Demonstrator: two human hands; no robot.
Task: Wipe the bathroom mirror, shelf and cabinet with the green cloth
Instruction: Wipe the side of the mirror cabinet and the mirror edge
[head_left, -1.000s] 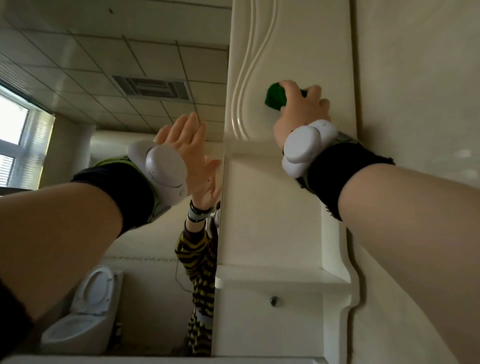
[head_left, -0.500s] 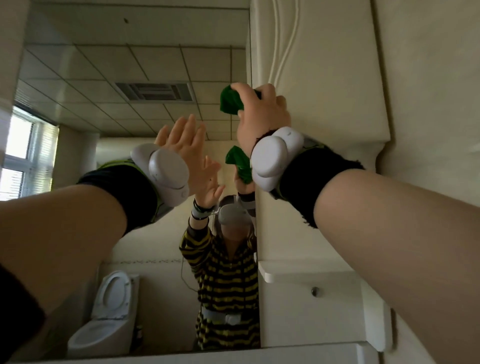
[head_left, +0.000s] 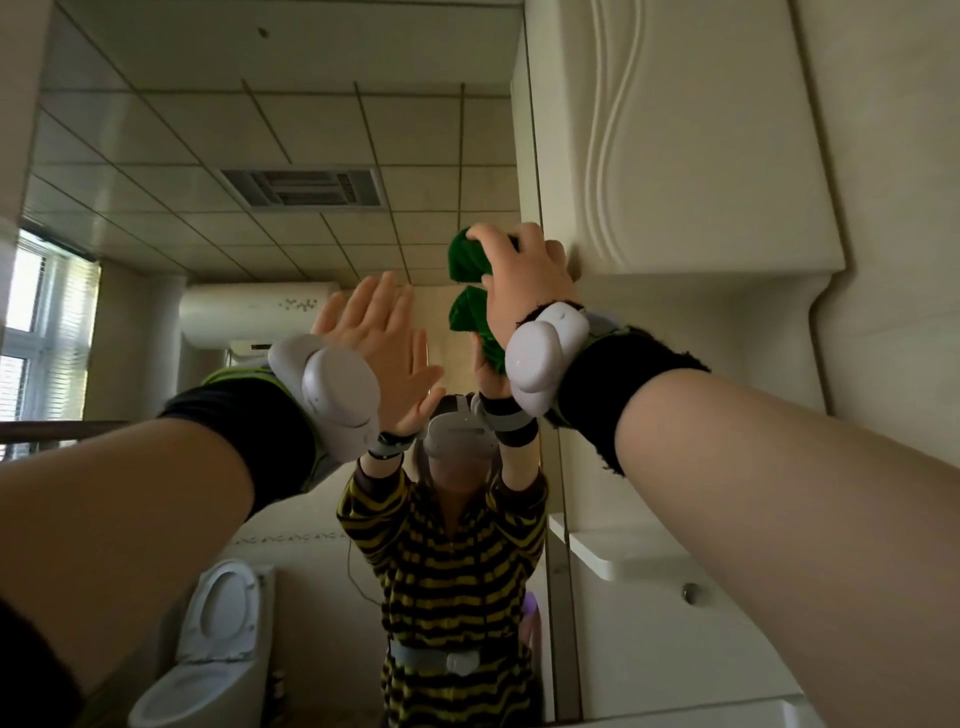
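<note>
1. Green cloth (head_left: 465, 260): bunched against the mirror (head_left: 311, 130) near its right edge, just beside the cabinet (head_left: 701, 156). One second ago it lay on the cabinet door, and half a second ago at the door's edge.
2. Toilet (head_left: 218, 639) (a reflection, low left in the glass): more of it shows than one second ago, as does the reflected person (head_left: 447, 561) in the striped top.
3. Left hand (head_left: 374, 332): flat on the glass, fingers straight and close together, holding nothing; placed as in both earlier frames.
4. Right hand (head_left: 519, 280): fingers curled over the cloth, pressing it to the glass; its reflection meets it just below.
5. Shelf (head_left: 623, 556): below the cabinet door, right of the mirror, partly hidden by the right forearm (head_left: 779, 493) (fully visible one second ago).
</note>
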